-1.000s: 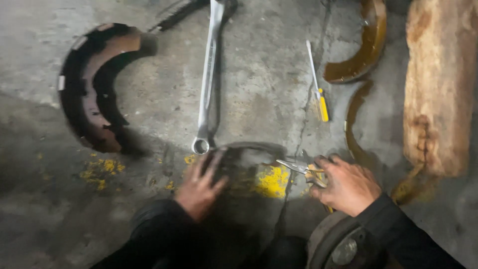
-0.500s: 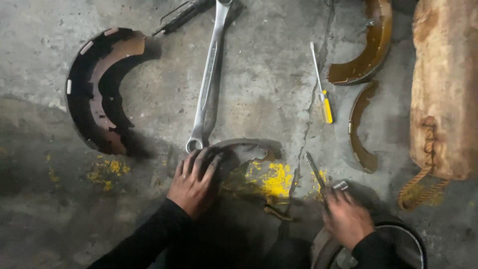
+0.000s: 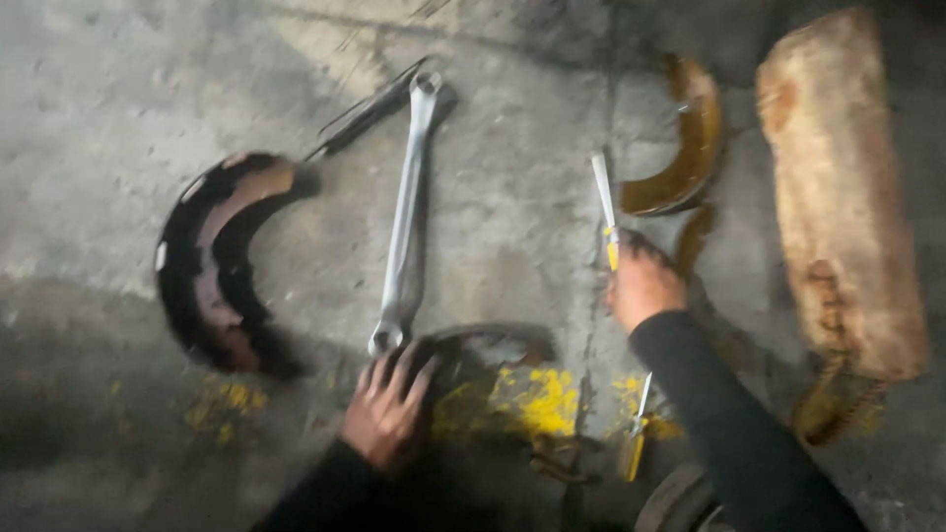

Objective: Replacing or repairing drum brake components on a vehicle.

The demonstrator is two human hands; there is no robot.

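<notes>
My left hand [image 3: 386,409] lies low in the middle with its fingers curled over the left end of a dark curved brake shoe [image 3: 488,340] on the concrete floor. Farther up and to the right, my right hand [image 3: 642,284] is closed around the yellow handle of a screwdriver [image 3: 603,197] whose shaft points away from me. A small yellow-handled tool [image 3: 634,438] lies on the floor beside my right forearm. The picture is blurred.
A long silver wrench [image 3: 404,227] lies between a rusty brake shoe [image 3: 212,261] on the left and the screwdriver. Another brake shoe [image 3: 690,148] and a worn wooden block [image 3: 838,197] are on the right. Yellow paint [image 3: 537,399] marks the floor. A round metal part [image 3: 680,502] sits at the bottom edge.
My right hand has left the small tool on the floor, reached up and closed on the screwdriver's handle. My left hand has stayed on the curved brake shoe.
</notes>
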